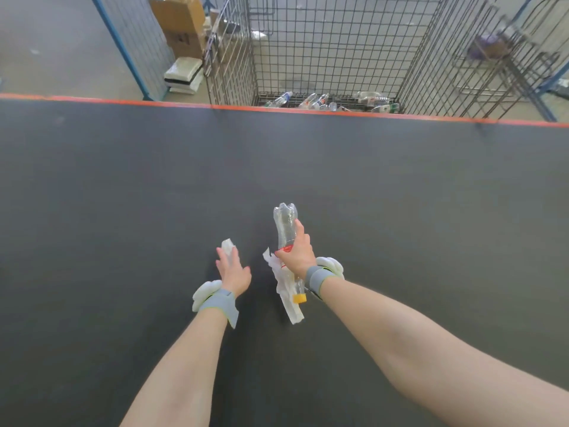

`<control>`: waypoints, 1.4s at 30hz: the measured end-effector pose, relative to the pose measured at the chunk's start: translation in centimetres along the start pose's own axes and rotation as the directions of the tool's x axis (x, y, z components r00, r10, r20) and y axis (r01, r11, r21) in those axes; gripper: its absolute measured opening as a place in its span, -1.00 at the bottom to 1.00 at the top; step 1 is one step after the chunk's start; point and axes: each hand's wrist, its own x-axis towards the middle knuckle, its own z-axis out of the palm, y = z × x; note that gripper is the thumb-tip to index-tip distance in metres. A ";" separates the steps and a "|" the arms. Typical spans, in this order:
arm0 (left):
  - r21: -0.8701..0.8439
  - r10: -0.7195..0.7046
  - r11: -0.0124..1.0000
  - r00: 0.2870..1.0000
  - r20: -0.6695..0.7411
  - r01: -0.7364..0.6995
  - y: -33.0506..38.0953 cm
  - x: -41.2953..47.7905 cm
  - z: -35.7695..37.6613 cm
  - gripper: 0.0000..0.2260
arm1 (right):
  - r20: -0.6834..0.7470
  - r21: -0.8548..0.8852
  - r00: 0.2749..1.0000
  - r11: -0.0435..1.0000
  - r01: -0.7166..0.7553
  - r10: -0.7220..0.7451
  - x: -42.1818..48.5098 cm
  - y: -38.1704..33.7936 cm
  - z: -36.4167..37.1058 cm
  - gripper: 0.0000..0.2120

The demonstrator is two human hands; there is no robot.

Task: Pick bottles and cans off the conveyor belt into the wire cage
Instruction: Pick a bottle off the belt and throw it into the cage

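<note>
We see the right hand (297, 255) holding a clear crushed plastic bottle with a red label (284, 224) above the dark grey conveyor belt (400, 195). Its grip is closed round the bottle's middle, with the thumb on the near side and a finger laid up along the body. The bottle's base points away from us and its orange cap (299, 298) points back towards the wrist. A crumpled white plastic scrap (288, 306) hangs by the same hand, beside and below the bottle; we cannot tell whether the fingers have hold of it too.

The left hand (233, 269) is just beside it, low over the belt, its fingers stretched along a small crumpled whitish piece (227, 244). We cannot tell whether this grip has closed on the piece or only touches it. Both wrists wear grey bands with white padding (217, 303).

Beyond the belt's orange edge strip (123, 101) stands the grey wire cage (323, 50), with several clear plastic bottles (314, 101) lying on its floor. To its left are brown cardboard boxes (181, 20) and a blue-framed mesh panel (135, 35).
</note>
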 end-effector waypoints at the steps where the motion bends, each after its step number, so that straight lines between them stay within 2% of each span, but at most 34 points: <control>1: 0.018 0.013 1.000 1.000 -0.012 -0.012 0.9 0.3 -0.2 -0.45 | 0.005 0.023 1.000 1.000 -0.018 0.018 0.4 -0.3 -0.2 -0.14; 5: 0.047 0.063 0.997 0.998 -0.023 -0.062 7.2 3.9 -0.9 -0.49 | -0.077 0.186 0.991 0.978 -0.091 0.107 5.4 -2.0 -4.0 -0.15; 8: 0.040 0.073 0.997 0.997 -0.032 -0.072 11.2 6.7 -1.8 -0.50 | -0.118 0.381 0.968 0.910 -0.162 0.221 12.7 -5.6 -8.4 -0.14; 10: 0.031 0.082 0.996 0.995 -0.058 -0.080 13.2 9.4 -2.3 -0.51 | -0.187 0.546 0.947 0.829 -0.120 0.260 18.5 -9.7 -12.0 -0.10; 12: 0.012 0.075 0.997 0.994 -0.080 -0.074 14.8 11.7 -2.5 -0.51 | -0.241 0.587 0.943 0.808 -0.047 0.229 23.0 -13.7 -15.6 -0.07; 16: 0.074 0.072 0.995 0.996 -0.059 -0.068 16.1 14.6 -1.9 -0.49 | -0.266 0.412 0.958 0.911 0.011 0.109 27.2 -17.0 -18.2 -0.12; 20: 0.167 0.079 0.983 0.997 0.011 -0.080 15.7 14.1 -0.9 -0.47 | -0.225 0.217 0.967 0.974 -0.069 0.119 26.4 -13.2 -14.6 -0.17; 27: 0.199 0.033 0.979 0.998 0.052 -0.043 13.1 8.3 -0.9 -0.44 | -0.030 0.071 0.989 0.988 -0.140 0.142 16.0 -6.6 -9.5 -0.22; 31: 0.240 0.049 0.969 0.996 0.074 -0.065 10.0 3.7 -0.2 -0.43 | 0.076 -0.070 0.993 0.994 -0.086 0.091 8.7 -2.6 -7.3 -0.21; 34: 0.318 0.035 0.946 0.995 0.089 -0.062 7.1 1.0 0.4 -0.46 | 0.150 -0.158 0.985 0.985 -0.063 0.087 4.7 0.4 -5.7 -0.17; 37: 0.389 0.073 0.917 0.996 0.048 -0.086 4.3 -1.6 0.5 -0.51 | 0.232 -0.302 0.966 0.953 -0.037 0.111 1.4 3.0 -3.7 -0.21; 39: 0.397 0.106 0.914 0.994 -0.030 -0.085 2.5 -2.7 0.0 -0.52 | 0.270 -0.476 0.951 0.880 -0.006 0.153 -0.4 5.1 -2.6 -0.22; 42: 0.377 0.069 0.926 0.989 -0.128 -0.016 -0.8 -4.3 -0.9 -0.49 | 0.211 -0.622 0.954 0.782 -0.039 0.215 -2.5 8.5 -2.4 -0.11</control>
